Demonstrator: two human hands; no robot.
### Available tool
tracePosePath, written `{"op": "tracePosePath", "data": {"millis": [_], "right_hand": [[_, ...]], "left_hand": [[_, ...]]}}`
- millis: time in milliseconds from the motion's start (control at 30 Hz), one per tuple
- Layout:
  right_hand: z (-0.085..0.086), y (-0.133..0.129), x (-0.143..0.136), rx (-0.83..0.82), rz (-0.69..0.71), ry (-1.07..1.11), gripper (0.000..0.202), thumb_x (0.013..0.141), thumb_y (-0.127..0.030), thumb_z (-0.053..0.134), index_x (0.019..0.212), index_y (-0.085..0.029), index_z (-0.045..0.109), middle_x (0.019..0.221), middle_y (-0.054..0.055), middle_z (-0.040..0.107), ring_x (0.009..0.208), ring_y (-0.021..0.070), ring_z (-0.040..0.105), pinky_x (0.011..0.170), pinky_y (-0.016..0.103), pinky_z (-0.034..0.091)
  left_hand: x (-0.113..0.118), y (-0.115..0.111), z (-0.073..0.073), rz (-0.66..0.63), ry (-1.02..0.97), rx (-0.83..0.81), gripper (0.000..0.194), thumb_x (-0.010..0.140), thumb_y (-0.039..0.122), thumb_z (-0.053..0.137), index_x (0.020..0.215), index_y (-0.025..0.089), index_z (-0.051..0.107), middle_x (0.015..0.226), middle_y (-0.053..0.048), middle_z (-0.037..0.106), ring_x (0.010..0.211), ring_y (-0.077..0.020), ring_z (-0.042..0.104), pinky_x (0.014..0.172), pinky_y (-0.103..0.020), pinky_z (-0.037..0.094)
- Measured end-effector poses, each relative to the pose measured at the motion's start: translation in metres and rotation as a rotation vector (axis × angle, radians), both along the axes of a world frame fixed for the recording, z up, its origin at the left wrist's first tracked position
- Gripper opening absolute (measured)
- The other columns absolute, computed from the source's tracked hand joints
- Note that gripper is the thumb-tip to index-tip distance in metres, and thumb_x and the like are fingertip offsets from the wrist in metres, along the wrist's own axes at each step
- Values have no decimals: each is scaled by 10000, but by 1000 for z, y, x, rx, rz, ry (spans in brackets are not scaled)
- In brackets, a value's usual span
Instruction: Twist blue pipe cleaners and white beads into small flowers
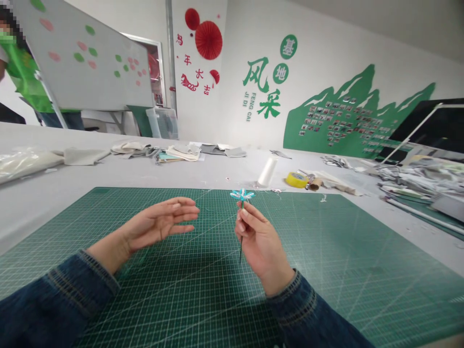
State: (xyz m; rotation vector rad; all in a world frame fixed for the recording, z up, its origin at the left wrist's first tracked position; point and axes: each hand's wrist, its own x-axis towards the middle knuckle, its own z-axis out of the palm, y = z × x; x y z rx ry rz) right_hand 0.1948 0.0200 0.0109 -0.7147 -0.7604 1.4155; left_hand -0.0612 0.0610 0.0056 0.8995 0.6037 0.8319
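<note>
clear plastic wraps a pale bundle point(29, 162) on the tabletop point(217, 170), left of and beyond the green cutting mat point(348, 270). over the mat's left half hangs the left hand point(165, 222), its grip empty, fingers stretched toward the middle. above the mat's middle, a turquoise flower point(242, 194) with glittery petals stands upright on a thin dark stem point(240, 249). the right hand point(259, 237) has its grip closed on that stem, thumb against fingers below the petals, the lower end hanging free. such a slim stem could roll or tilt if the pinch loosens, and a hard press from the left fingers might bend petals. past the mat's far edge stands a white cone point(268, 171), then a yellow tape roll point(296, 180); the tall cone could topple if bumped. farther right, beside the mat, lie heaped pale scraps point(435, 175).
</note>
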Motion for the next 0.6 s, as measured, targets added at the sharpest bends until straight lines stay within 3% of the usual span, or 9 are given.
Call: {"op": "tracePosePath", "data": {"millis": [33,100,167,267,333,467,600], "right_hand": [[1,1,2,-8,-1,17,203,672,-228,780,872,-193,758,686,-20,549,551,80,398,492,233,298],[1,3,5,-17,-4,43,212,668,-225,784,875,-190,754,705,-18,557,551,77,400,492,231,303],[0,3,6,-17,1,56,224,659,-222,795,876,-183,754,718,-15,567,557,76,406,495,229,305],[0,2,4,1,19,63,236,657,-217,806,883,-174,754,723,-15,575,559,70,414,498,221,303],[1,3,5,6,11,67,228,664,-214,803,883,-182,749,731,-17,581,558,68,418,495,221,306],[6,11,22,32,-76,88,217,694,-214,788,904,-210,733,716,-37,562,544,58,409,483,204,311],[9,24,55,89,-295,93,206,692,-182,783,885,-223,725,725,-37,583,549,63,430,475,206,321]], "left_hand": [[-12,5,0,37,-34,18,262,877,214,624,1138,192,644,1140,-99,671,1047,-210,641,891,-353,570],[-34,12,3,23,-75,86,261,876,249,619,1135,233,643,999,-55,702,898,-185,666,751,-317,611],[-51,14,8,-104,3,146,249,869,320,620,1099,228,653,936,-66,708,806,-202,661,639,-306,608],[-70,9,18,-290,269,210,297,853,350,631,1105,197,664,1015,-124,722,1077,-343,618,869,-464,548],[-82,7,21,-328,305,279,335,838,370,619,1132,212,653,987,-93,734,1192,-395,535,914,-510,494],[-102,10,12,-184,129,337,332,873,405,481,1152,290,619,915,19,726,940,-277,632,732,-413,527],[-105,16,5,-154,107,347,342,841,399,607,1143,248,656,930,-51,740,1160,-382,578,963,-572,450]]}}
